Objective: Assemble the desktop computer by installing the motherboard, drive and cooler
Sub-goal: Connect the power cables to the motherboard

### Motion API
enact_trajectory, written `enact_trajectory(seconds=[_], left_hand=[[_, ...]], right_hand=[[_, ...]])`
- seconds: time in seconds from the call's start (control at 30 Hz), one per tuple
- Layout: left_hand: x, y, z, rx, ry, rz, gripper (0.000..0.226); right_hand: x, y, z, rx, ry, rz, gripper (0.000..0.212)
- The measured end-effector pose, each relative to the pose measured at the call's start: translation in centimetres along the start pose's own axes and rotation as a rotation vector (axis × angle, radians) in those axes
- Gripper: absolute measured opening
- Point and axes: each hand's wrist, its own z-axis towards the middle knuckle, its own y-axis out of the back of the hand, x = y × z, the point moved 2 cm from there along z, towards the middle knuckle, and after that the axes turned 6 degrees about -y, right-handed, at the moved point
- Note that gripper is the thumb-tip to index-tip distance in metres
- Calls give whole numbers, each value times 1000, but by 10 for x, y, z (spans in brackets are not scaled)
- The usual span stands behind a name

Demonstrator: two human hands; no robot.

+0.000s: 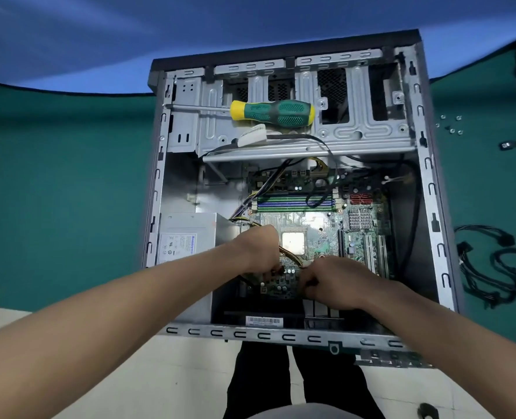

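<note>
I've got both hands on the yellow power cable [290, 257], left hand [258, 249] and right hand [334, 281] pinching it over the motherboard [320, 225], its socket seemingly just under my fingers.

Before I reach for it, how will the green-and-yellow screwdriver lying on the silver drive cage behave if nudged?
The green-and-yellow screwdriver would probably roll: its handle looks rounded and rests on the silver drive cage, smooth sheet metal. The textured grip should not slip in the hand. It looks rigid, likely handle-heavy.
</note>
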Motion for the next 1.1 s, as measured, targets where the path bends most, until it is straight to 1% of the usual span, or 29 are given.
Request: enact_trajectory(seconds=[0.03,0.1,0.2,0.27,0.33,0.4,0.43,0.47,0.53,0.63,0.7,0.77,0.87,0.97,1.1], left_hand=[[2,1,0,29,22,34,15],[3,1,2,139,62,103,17],[0,0,8,288,96,273,16],[0,-4,14,353,101,379,18],[3,-7,20,388,100,417,20],[6,-6,22,383,102,404,17],[8,-5,21,358,89,387,11],[8,-4,22,320,67,367,11],[9,-5,23,276,21,373,27],[5,-14,20,340,24,533,35],[3,-16,19,347,16,568,37],[2,-14,17,348,-7,576,32],[1,-13,17,333,-24,604,16],[2,-17,18,369,6,626,21],[-2,-20,19,353,14,564,14]], right_hand=[[-1,0,0,13,5,-3,22],[-2,0,0,42,10,-3,23],[-5,-1,0,70,-3,-7,25],[-6,-1,0,66,-6,6,25],[-6,-2,-1,55,-1,33,25],[-7,-2,-2,45,0,56,24],[-7,-1,-2,43,-4,60,23],[-7,-2,-2,42,-11,64,22],[-8,-2,-2,46,-31,95,21],[-8,-2,-1,60,-63,166,19],[-8,-3,1,72,-77,199,19],[-9,-4,2,78,-90,218,19],[-10,-4,5,81,-110,231,18],[-10,-4,7,80,-125,248,19],[-10,-4,8,77,-129,264,20]])
